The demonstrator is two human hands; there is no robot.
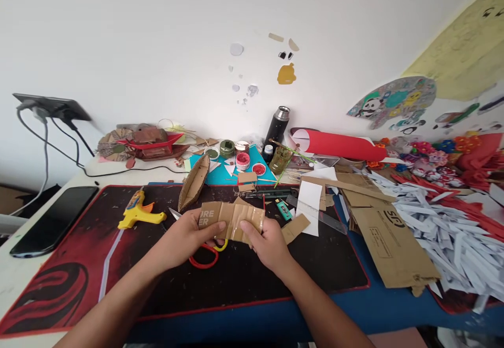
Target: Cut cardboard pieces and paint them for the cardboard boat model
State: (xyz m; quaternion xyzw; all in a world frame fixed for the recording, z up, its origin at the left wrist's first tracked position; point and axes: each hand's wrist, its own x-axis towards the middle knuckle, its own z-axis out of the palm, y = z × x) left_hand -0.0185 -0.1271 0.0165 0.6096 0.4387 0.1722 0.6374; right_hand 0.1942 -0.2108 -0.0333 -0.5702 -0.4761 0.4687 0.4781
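- Creased cardboard piece (235,214) is held above the dark mat (315,272), between both hands.
- Left hand (189,239): fingers clamped on the left, printed end; thumb laid on the top face, underside grip mostly hidden.
- Right hand (271,242): fingers clamped on the right end, thumb pressed by a glossy patch.
- Thumbs are set in from both ends, probably so the creases can be steadied.
- Scissors (216,257) are laid partly under the left hand, apparently for quick reach.
- Yellow glue gun (137,214) is parked farther left on the mat, presumably so elbow room is preserved.
- Boat-shaped cardboard hull (194,182) is set just beyond the left hand, hollow side up.
- Paint pots (243,161) are grouped on a turquoise sheet (221,178), likely so drips are kept off the tabletop (13,280).
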